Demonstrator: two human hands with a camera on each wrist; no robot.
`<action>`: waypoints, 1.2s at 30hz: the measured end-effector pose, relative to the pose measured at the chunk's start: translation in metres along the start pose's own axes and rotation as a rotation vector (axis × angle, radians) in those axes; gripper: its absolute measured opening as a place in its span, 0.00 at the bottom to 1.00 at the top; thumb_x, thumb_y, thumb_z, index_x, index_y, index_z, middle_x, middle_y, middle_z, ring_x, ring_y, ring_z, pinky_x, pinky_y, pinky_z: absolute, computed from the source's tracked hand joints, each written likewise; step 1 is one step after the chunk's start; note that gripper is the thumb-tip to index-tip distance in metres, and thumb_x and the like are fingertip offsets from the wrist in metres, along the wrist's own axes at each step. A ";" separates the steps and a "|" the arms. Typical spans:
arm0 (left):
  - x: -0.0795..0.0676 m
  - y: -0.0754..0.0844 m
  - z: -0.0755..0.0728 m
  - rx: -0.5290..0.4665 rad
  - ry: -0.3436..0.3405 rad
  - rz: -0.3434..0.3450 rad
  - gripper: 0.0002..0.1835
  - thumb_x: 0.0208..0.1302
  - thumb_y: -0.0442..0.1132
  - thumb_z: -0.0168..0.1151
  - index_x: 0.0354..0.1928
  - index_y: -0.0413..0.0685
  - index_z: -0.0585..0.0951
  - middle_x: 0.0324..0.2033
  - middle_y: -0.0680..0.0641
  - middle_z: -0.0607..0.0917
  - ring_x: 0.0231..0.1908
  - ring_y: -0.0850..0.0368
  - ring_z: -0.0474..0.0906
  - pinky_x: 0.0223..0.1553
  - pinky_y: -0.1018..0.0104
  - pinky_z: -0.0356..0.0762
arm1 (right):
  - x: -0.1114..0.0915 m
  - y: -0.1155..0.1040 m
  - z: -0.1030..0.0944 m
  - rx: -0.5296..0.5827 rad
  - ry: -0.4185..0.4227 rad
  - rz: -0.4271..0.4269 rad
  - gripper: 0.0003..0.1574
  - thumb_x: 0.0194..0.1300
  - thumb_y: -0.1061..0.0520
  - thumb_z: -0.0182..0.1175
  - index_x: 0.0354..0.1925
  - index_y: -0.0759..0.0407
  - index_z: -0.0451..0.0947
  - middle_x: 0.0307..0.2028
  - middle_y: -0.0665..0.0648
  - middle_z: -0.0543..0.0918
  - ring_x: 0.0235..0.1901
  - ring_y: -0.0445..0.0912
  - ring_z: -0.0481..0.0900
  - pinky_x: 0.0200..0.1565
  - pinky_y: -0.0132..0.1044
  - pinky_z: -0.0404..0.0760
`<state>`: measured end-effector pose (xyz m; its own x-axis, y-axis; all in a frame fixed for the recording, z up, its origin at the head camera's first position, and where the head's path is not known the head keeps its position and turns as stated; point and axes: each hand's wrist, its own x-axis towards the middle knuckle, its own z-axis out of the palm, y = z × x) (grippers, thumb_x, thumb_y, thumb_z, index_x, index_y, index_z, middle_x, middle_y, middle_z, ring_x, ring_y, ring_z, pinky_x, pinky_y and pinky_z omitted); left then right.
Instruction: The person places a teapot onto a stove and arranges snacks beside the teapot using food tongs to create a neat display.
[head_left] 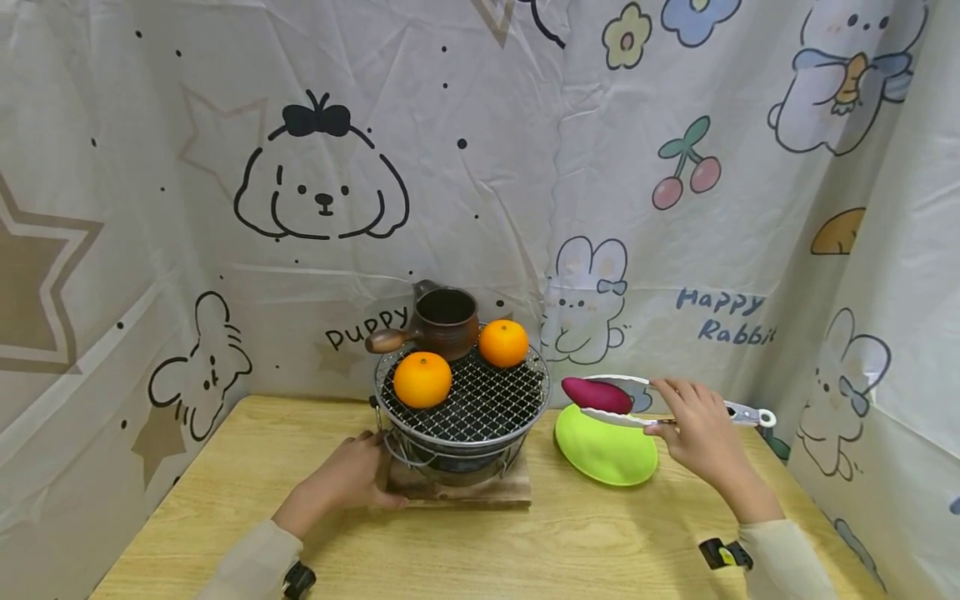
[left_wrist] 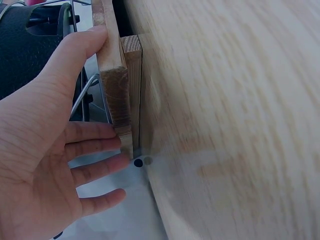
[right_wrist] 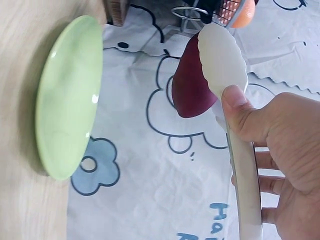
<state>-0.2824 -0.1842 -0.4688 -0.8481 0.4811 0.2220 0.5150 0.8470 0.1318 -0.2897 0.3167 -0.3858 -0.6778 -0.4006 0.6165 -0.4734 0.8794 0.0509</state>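
My right hand grips white-tipped tongs, thumb on one arm and fingers on the other. Between the scalloped tips is a purple sweet potato, held above a green plate. My left hand rests against the left end of a wooden board under a round tabletop grill. In the left wrist view its thumb touches the board and the other fingers extend fairly straight along the edge. Two oranges sit on the grill's mesh.
A brown pot with a wooden side handle stands at the back of the grill. Behind the wooden table hangs a pale curtain with cartoon prints, which also closes in both sides.
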 end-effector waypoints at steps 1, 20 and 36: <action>0.000 0.000 0.000 0.002 0.001 -0.001 0.29 0.39 0.69 0.77 0.24 0.53 0.78 0.52 0.37 0.84 0.43 0.42 0.80 0.42 0.44 0.82 | 0.002 -0.001 -0.001 0.000 0.005 -0.003 0.44 0.48 0.59 0.79 0.62 0.68 0.74 0.54 0.69 0.80 0.53 0.66 0.75 0.54 0.66 0.73; 0.003 0.002 -0.003 0.018 0.013 -0.006 0.39 0.39 0.68 0.77 0.41 0.39 0.85 0.53 0.36 0.85 0.43 0.43 0.80 0.41 0.46 0.82 | 0.022 -0.011 -0.016 0.043 0.049 0.045 0.47 0.48 0.63 0.79 0.66 0.66 0.72 0.57 0.68 0.78 0.56 0.65 0.72 0.58 0.67 0.70; 0.001 0.002 -0.003 0.002 -0.008 -0.017 0.42 0.38 0.68 0.78 0.46 0.39 0.85 0.52 0.37 0.85 0.43 0.44 0.80 0.42 0.46 0.81 | 0.033 -0.024 -0.023 0.066 0.075 0.048 0.49 0.46 0.63 0.80 0.66 0.65 0.71 0.57 0.68 0.78 0.56 0.65 0.72 0.59 0.65 0.70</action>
<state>-0.2816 -0.1834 -0.4653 -0.8579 0.4680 0.2120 0.4999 0.8557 0.1338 -0.2877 0.2884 -0.3481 -0.6581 -0.3358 0.6739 -0.4787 0.8775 -0.0303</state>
